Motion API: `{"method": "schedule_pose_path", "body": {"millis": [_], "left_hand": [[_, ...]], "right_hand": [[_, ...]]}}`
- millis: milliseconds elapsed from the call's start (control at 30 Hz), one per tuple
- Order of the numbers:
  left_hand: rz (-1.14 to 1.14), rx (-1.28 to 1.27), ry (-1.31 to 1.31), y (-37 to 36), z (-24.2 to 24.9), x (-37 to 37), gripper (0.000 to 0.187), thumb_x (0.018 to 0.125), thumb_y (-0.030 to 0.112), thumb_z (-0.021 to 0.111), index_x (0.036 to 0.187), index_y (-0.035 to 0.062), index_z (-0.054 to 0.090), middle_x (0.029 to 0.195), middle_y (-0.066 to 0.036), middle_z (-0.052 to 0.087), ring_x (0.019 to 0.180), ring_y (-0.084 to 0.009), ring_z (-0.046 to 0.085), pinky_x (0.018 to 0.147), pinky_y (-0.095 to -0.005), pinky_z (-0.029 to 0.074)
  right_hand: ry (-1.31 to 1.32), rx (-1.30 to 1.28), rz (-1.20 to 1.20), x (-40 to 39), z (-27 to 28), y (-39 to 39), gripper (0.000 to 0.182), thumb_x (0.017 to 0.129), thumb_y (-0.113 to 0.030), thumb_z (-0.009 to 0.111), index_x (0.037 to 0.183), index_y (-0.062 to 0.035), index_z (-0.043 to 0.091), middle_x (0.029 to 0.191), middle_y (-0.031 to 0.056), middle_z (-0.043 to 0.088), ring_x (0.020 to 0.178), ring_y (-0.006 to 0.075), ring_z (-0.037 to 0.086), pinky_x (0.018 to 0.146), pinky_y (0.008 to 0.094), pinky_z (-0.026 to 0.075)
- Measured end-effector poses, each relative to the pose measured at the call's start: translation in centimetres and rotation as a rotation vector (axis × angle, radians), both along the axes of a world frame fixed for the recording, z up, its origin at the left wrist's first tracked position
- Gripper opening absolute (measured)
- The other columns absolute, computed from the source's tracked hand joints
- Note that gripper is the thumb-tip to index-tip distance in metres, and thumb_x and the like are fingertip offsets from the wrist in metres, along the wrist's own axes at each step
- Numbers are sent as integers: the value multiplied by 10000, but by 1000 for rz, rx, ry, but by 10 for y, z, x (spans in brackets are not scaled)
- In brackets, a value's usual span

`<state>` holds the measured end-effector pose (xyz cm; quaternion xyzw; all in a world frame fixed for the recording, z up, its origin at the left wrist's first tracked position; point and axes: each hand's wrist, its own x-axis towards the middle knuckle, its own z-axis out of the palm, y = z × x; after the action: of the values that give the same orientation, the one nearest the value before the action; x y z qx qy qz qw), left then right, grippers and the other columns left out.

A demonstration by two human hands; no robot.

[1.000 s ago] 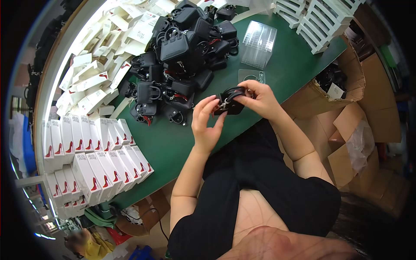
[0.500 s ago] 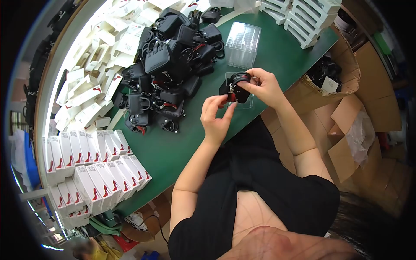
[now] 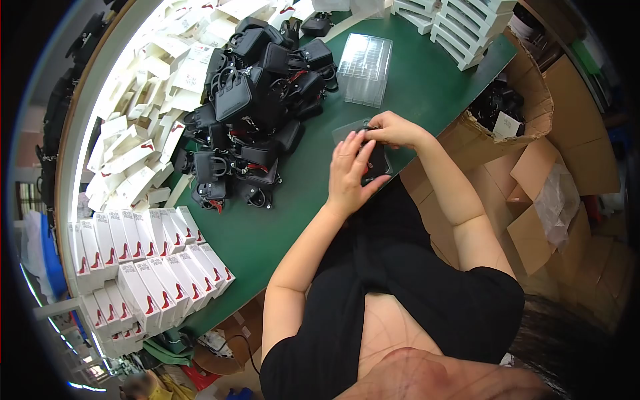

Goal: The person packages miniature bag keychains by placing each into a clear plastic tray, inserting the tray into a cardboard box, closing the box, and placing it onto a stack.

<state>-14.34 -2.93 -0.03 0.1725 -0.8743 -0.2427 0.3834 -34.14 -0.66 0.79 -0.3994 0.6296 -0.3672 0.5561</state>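
A small black handbag [image 3: 378,162] lies low over the green table near its front edge, partly hidden by both hands. My left hand [image 3: 350,175] curves around its left side, fingers along the top and thumb at the near end. At the bag's far end, my right hand [image 3: 398,131] has its fingers closed by the handle, which is mostly covered. A clear plastic tray [image 3: 343,133] shows partly from under the hands and bag. Just beyond stands a stack of clear plastic trays [image 3: 365,70]. To the left is a heap of similar black mini handbags [image 3: 235,97].
White boxes with red shoe prints [image 3: 145,293] stand in rows at the left on the green table [image 3: 293,220]. Loose white cartons [image 3: 150,87] are piled behind. White slatted racks [image 3: 470,30] sit at the far right corner. An open cardboard box [image 3: 533,127] adjoins the right edge.
The bag has turned and come down onto the clear tray. My left hand has moved from pinching the red tag to wrapping the bag's side; my right hand has shifted slightly away and left.
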Motion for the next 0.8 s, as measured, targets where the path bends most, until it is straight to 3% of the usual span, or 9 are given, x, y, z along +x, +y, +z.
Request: {"method": "schedule_pose_path", "body": {"millis": [133, 333, 500, 633, 667, 800], "left_hand": [[-81, -81, -118, 0, -16, -7, 715, 691, 191, 779, 1325, 40, 484, 1457, -172, 354, 1344, -348, 340, 1067, -410, 341], [-42, -107, -144, 11, -21, -3, 752, 711, 217, 762, 1353, 1, 435, 1482, -210, 290, 1354, -379, 310, 1069, -424, 335], [39, -94, -155, 18, -34, -5, 756, 747, 240, 726, 1369, -30, 391, 1493, -247, 235, 1363, -417, 271, 1079, -439, 317], [64, -126, -298, 19, -36, 3, 738, 777, 236, 696, 1378, -40, 368, 1494, -278, 198, 1361, -440, 260, 1083, -443, 306], [63, -126, -296, 19, -36, 4, 738, 777, 236, 696, 1378, -40, 368, 1494, -278, 198, 1361, -440, 260, 1083, -443, 306], [105, -186, -371, 20, -35, 2, 706, 792, 254, 674, 1378, -14, 388, 1498, -256, 221, 1371, -417, 259, 1088, -441, 293]], "right_hand": [[-54, 37, 19, -2, -9, 1, 209, 824, -224, 675, 829, -18, 640, 581, -10, 508, 442, 44, 382, 362, 174, 286], [-365, -71, 37, -5, 0, 9, 223, 833, -232, 651, 792, -12, 647, 600, 13, 518, 448, 67, 386, 369, 186, 310], [-163, -55, -5, 5, 0, 3, 236, 843, -219, 644, 830, 17, 657, 647, 34, 563, 454, 83, 423, 377, 202, 347], [252, -27, -38, 24, 12, 2, 239, 848, -203, 645, 892, 31, 662, 716, 47, 618, 492, 90, 497, 414, 208, 400], [253, -26, -39, 27, 8, 4, 239, 848, -203, 645, 892, 31, 662, 716, 47, 618, 492, 90, 497, 414, 208, 400], [838, -546, -139, 39, -33, 12, 200, 856, -163, 637, 918, 25, 659, 731, 64, 627, 519, 98, 529, 444, 196, 406]]}}
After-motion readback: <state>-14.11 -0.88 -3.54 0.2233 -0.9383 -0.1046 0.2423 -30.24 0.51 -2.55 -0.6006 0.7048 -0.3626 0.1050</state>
